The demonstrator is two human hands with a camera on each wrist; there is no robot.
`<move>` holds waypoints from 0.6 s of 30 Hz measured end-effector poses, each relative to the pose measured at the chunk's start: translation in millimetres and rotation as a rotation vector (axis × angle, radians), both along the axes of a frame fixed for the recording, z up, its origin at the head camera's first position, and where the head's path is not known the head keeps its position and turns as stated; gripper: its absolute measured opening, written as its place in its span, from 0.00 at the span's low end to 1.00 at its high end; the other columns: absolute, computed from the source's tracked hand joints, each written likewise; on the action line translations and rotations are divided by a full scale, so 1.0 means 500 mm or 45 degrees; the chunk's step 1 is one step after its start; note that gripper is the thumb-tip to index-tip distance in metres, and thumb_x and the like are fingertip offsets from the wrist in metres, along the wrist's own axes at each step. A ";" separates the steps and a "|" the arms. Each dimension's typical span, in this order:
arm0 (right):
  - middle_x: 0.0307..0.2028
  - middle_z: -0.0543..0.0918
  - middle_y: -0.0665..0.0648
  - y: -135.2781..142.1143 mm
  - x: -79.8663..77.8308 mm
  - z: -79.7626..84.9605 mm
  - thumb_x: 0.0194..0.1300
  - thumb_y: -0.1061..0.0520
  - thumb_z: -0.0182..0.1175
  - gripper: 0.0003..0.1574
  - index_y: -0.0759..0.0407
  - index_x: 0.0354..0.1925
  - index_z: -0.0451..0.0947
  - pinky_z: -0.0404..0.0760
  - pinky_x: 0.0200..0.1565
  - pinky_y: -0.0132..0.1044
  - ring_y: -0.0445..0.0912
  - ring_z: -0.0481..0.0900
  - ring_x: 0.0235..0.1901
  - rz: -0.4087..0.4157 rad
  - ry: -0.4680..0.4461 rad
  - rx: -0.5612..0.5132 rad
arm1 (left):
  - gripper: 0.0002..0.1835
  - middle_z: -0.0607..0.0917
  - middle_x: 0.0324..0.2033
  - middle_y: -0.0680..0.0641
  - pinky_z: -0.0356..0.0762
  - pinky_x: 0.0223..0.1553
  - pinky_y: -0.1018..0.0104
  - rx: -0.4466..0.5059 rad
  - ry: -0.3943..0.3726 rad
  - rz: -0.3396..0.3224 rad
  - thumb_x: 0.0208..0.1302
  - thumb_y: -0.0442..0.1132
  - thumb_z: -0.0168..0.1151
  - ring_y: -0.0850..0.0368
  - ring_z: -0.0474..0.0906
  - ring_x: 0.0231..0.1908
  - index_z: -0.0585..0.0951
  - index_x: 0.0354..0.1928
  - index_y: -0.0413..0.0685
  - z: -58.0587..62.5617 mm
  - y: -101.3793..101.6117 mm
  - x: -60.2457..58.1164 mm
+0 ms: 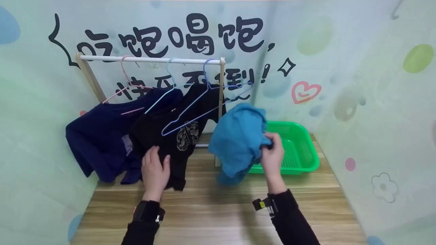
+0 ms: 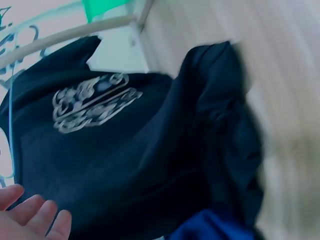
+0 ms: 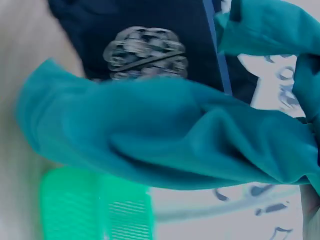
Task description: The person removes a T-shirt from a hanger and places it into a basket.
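A bunched blue garment (image 1: pixel 238 139) hangs from my right hand (image 1: pixel 273 154), which pinches it at its right edge, in front of a green basket (image 1: pixel 308 166). The same blue cloth (image 3: pixel 165 130) fills the middle of the right wrist view and hides most of that hand. My left hand (image 1: pixel 156 170) has its fingers spread and overlaps the lower front of a black T-shirt (image 1: pixel 160 131) with a pale printed motif. That T-shirt hangs on a light-blue hanger (image 1: pixel 158 100). Right of it, an unloaded blue-purple hanger (image 1: pixel 190 122) hangs from the same rail.
The white rail (image 1: pixel 146 60) belongs to a small wooden rack (image 1: pixel 90 78). A navy garment (image 1: pixel 98 136) hangs on a pink hanger (image 1: pixel 114 96) at its left end. The rack and basket stand on a wood-grain table (image 1: pixel 204 217), with printed curtain walls (image 1: pixel 368 102) around it.
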State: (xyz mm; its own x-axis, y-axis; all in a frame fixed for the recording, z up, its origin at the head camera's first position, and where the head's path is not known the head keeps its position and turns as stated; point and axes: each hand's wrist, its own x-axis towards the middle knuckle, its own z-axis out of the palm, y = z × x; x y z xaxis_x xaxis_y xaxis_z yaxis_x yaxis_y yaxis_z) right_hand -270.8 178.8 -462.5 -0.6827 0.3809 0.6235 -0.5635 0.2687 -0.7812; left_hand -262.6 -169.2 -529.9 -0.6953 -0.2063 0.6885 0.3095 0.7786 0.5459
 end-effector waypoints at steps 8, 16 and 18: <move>0.48 0.78 0.69 0.067 -0.024 0.037 0.54 0.84 0.45 0.17 0.78 0.41 0.72 0.73 0.55 0.37 0.54 0.76 0.52 -0.175 0.031 -0.149 | 0.25 0.72 0.61 0.32 0.62 0.60 0.38 0.006 0.058 0.073 0.66 0.39 0.63 0.32 0.66 0.61 0.73 0.60 0.31 0.071 -0.038 -0.012; 0.56 0.74 0.70 0.113 -0.057 -0.001 0.57 0.83 0.50 0.16 0.75 0.42 0.73 0.69 0.61 0.41 0.59 0.71 0.60 -0.282 0.030 -0.091 | 0.25 0.71 0.63 0.33 0.60 0.61 0.37 -0.032 0.093 0.114 0.66 0.39 0.64 0.32 0.64 0.62 0.72 0.61 0.32 0.118 -0.057 -0.025; 0.56 0.74 0.69 0.124 -0.069 -0.015 0.58 0.81 0.51 0.14 0.73 0.41 0.73 0.68 0.61 0.43 0.59 0.70 0.60 -0.322 0.032 -0.025 | 0.25 0.70 0.64 0.33 0.60 0.61 0.38 -0.054 0.101 0.129 0.66 0.38 0.64 0.33 0.63 0.63 0.72 0.61 0.32 0.126 -0.061 -0.029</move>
